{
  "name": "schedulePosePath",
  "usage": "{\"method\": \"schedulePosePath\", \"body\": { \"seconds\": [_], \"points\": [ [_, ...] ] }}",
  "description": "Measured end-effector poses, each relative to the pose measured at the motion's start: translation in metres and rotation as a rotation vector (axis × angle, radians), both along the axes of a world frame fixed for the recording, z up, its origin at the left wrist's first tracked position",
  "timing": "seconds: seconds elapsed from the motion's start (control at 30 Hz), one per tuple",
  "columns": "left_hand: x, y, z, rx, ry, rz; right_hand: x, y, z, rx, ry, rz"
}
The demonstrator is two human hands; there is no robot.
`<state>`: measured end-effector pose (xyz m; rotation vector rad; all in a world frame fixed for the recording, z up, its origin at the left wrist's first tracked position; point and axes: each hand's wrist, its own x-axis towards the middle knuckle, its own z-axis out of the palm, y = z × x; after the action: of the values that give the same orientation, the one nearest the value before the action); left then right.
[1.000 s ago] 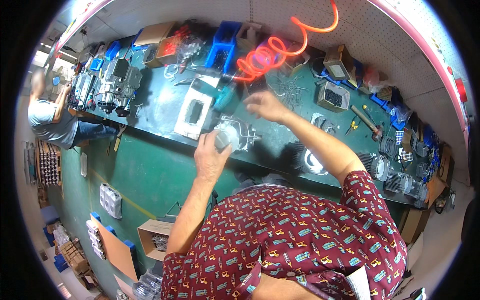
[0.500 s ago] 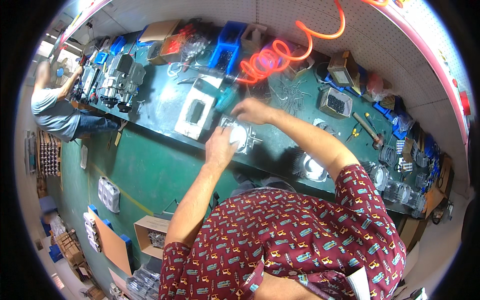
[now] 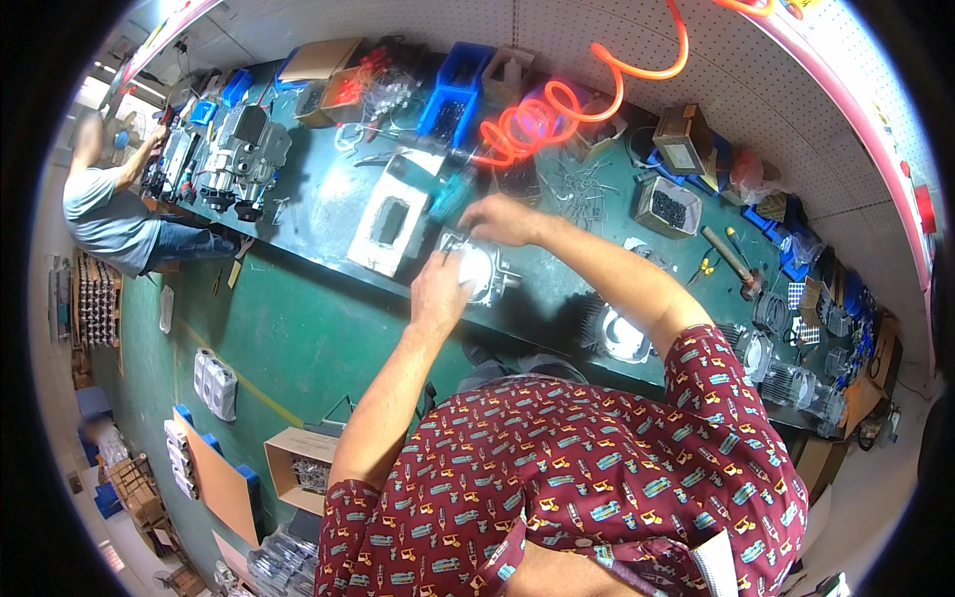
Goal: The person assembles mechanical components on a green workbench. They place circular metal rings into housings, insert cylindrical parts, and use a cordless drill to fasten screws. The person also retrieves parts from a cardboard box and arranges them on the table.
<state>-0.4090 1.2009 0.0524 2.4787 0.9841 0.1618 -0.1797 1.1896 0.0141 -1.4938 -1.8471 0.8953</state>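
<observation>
A silvery metal casting with a round bright face point(image 3: 481, 275) rests at the near edge of the bench. My left hand point(image 3: 438, 291) grips its left side, fingers bent over the rim. Above the casting's upper edge, my right hand point(image 3: 501, 220) is closed with its fingertips pressed together; whatever they pinch is hidden. Just beyond those fingers lies a teal power driver point(image 3: 453, 193). To its left is a white block point(image 3: 371, 232) with a rectangular opening.
An orange coiled air hose point(image 3: 552, 111) hangs over the bench. Blue bins point(image 3: 447, 115) and a box of dark small parts point(image 3: 668, 206) stand behind. A hammer point(image 3: 729, 257) and finned castings point(image 3: 615, 329) lie rightward. Assembled engines point(image 3: 239, 159) and another person point(image 3: 111, 214) are at left.
Both hands stay almost in place at the casting. The right hand shifts only very slightly.
</observation>
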Motion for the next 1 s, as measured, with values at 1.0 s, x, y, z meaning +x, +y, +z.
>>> {"method": "schedulePosePath", "body": {
  "seconds": [1.0],
  "points": [
    [0.014, 0.016, 0.002, -0.046, 0.251, -0.162, -0.009, 0.003, -0.007, -0.32, 0.035, -0.212]
  ]
}}
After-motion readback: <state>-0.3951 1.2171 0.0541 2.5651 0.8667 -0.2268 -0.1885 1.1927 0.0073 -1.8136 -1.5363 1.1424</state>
